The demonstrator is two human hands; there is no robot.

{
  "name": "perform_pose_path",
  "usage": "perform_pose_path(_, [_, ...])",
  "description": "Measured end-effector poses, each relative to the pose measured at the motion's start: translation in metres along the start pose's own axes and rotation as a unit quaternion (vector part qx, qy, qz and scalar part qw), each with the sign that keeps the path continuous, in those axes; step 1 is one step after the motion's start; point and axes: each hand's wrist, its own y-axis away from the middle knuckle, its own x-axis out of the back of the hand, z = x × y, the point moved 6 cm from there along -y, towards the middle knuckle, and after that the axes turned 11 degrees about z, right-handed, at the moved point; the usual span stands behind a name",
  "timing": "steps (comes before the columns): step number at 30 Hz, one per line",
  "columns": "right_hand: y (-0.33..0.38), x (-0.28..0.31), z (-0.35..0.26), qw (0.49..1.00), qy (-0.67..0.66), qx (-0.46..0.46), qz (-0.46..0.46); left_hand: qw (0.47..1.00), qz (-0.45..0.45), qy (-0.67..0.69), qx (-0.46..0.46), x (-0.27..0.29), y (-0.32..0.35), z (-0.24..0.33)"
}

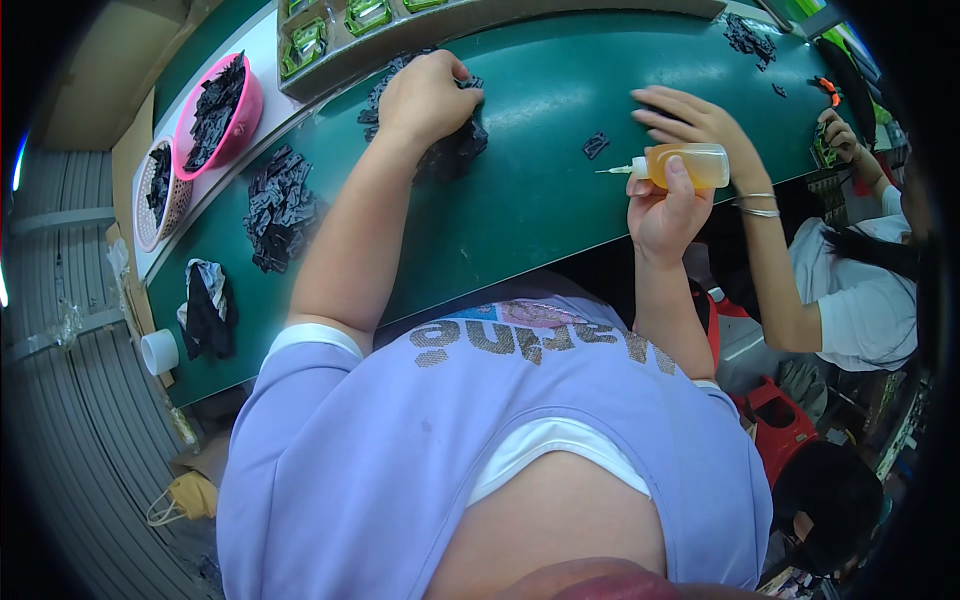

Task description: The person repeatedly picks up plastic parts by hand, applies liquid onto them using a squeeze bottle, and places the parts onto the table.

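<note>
My left hand (pixel 425 98) is bent over a loose pile of black plastic pieces (pixel 458 148) on the green tabletop (pixel 530 110). Its fingers curl down into the pile, and what they grip, if anything, is hidden. In my right hand (pixel 664 222) I hold a clear squeeze bottle (pixel 700 166) of amber liquid, tipped sideways. Its thin needle nozzle points left. Just left of the nozzle, a small black piece (pixel 595 146) lies apart on the table. A co-worker's open hand (pixel 690 120) with bracelets reaches in behind the bottle.
Another black pile (pixel 280 210) lies left of my forearm. Pink (pixel 248 110) and white (pixel 175 215) baskets hold more pieces. A cardboard tray (pixel 500 22) of green parts stands at the far edge. On the right, a co-worker's hand (pixel 846 138) holds a green part. A dark cloth (pixel 207 315) lies near-left.
</note>
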Motion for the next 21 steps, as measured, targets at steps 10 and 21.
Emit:
perform_pose_path(10, [0.004, 0.002, 0.000, 1.000, -0.013, -0.011, -0.012, 1.000, -0.011, 0.006, -0.009, 0.009, 0.002, 0.018])
perform_pose_path(21, [0.007, -0.002, -0.002, 0.998, -0.001, 0.029, -0.052, 0.801, -0.300, 0.502, 0.125, -0.037, 0.085, 0.064])
